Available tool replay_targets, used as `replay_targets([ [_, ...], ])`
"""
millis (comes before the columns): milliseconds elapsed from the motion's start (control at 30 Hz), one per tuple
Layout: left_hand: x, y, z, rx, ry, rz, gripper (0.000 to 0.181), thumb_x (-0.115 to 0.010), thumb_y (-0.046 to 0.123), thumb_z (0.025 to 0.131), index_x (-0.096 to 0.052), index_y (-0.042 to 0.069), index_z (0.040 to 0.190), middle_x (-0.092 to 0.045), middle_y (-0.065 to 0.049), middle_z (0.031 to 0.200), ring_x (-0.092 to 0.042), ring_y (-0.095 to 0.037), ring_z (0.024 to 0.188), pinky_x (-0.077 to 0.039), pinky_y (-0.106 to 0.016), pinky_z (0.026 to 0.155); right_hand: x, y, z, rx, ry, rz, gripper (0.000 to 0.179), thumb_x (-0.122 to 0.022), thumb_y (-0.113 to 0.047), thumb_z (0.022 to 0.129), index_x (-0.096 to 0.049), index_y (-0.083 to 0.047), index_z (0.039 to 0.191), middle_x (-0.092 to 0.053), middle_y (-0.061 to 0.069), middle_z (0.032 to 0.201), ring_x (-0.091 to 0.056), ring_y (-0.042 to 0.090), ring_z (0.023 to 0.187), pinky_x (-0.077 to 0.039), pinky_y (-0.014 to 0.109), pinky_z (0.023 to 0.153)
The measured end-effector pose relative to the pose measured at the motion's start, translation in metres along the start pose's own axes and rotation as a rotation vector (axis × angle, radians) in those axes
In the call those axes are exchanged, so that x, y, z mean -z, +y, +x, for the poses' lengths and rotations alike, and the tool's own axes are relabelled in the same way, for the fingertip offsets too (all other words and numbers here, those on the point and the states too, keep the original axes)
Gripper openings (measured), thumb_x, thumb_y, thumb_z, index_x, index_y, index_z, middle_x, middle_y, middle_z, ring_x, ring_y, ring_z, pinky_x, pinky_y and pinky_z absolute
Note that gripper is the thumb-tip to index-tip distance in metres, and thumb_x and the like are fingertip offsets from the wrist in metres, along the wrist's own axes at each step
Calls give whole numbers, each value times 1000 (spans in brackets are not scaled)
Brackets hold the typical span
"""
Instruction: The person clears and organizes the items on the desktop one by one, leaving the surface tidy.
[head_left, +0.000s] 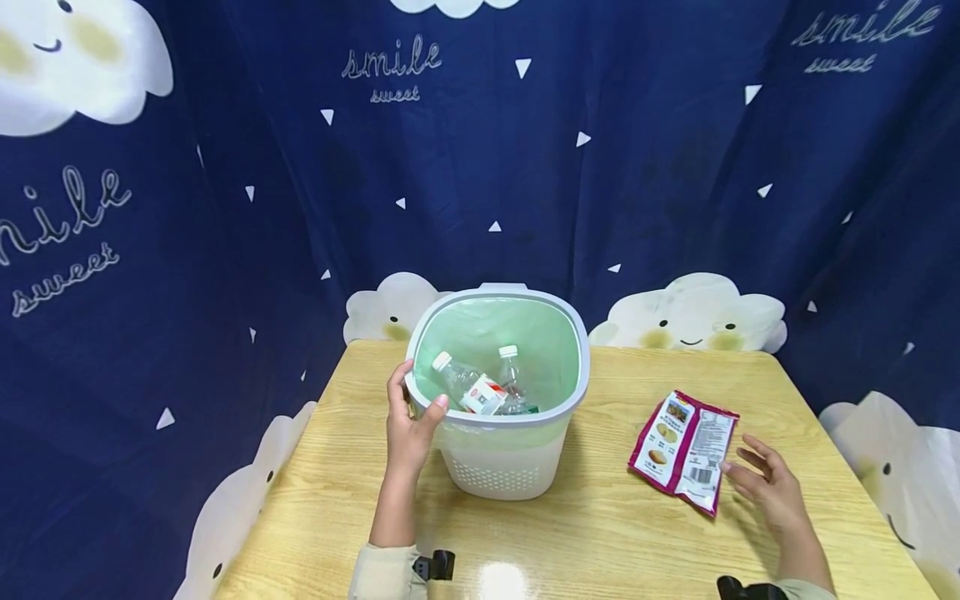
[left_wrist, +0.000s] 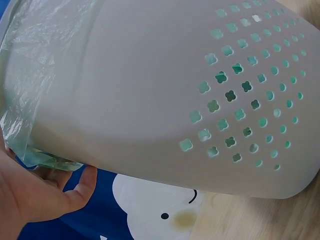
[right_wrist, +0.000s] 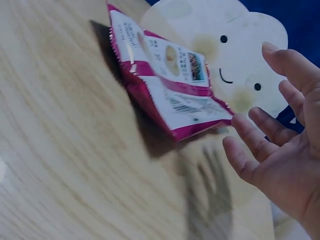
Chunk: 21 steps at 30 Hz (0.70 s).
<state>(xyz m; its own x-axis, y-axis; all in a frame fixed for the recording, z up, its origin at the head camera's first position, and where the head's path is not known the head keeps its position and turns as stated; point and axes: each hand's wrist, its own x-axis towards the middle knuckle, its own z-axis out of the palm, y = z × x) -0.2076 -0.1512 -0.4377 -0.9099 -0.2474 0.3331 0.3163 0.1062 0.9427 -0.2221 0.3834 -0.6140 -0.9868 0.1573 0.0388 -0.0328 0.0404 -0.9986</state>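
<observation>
A white plastic trash bin (head_left: pixel 498 467) with a perforated lower wall stands on the table, lined with a green plastic bag (head_left: pixel 480 321). Inside lie a clear bottle (head_left: pixel 461 379) with a white and red label and another clear bottle (head_left: pixel 510 367), both white-capped. My left hand (head_left: pixel 411 425) grips the bin's rim at its left side, thumb over the front edge; the left wrist view shows the hand (left_wrist: pixel 50 192) beside the bag's overhang. A magenta and white snack packet (head_left: pixel 686 450) lies at the right. My right hand (head_left: pixel 772 492) is just beside its right edge, fingers spread and holding nothing; whether a fingertip touches is unclear.
The light wooden table (head_left: pixel 600 542) carries the bin and packet. Behind and at both sides hangs a dark blue curtain (head_left: pixel 465 167) with white clouds and triangles. The bin stands left of the packet, with bare wood between them.
</observation>
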Motion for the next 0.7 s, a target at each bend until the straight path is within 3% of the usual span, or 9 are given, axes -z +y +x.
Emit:
replay_targets([
  [133, 0, 5, 0, 13, -15, -10, 73, -68, 25, 77, -32, 23, 140, -36, -13, 141, -35, -24, 123, -30, -47, 98, -11, -12, -8, -43, 56, 15, 70, -70, -12, 83, -35, -25, 143, -47, -10, 114, -53, -6, 92, -49, 19, 69],
  [400, -2, 33, -7, 10, -19, -10, 73, -63, 18, 76, -29, 7, 140, -35, -23, 140, -35, -30, 122, -31, -50, 97, -28, -26, -17, -150, 106, 63, 76, -67, -11, 85, -24, -17, 147, -47, -7, 113, -51, -9, 88, -47, 15, 70],
  [600, 0, 8, -1, 17, -9, -16, 72, -67, 23, 76, -32, 21, 140, -37, -14, 140, -36, -24, 122, -32, -49, 96, -38, -29, -16, -243, 196, -2, 84, -72, -15, 82, -20, -13, 148, -39, 11, 123, -48, -8, 84, -45, 12, 71],
  [700, 0, -1, 1, 7, -5, -16, 71, -67, 25, 77, -33, 25, 139, -38, -11, 140, -37, -22, 121, -32, -47, 96, -41, -27, -15, -309, 229, -9, 89, -74, -19, 79, -19, -17, 149, -38, 10, 124, -47, -4, 86, -45, 14, 72],
])
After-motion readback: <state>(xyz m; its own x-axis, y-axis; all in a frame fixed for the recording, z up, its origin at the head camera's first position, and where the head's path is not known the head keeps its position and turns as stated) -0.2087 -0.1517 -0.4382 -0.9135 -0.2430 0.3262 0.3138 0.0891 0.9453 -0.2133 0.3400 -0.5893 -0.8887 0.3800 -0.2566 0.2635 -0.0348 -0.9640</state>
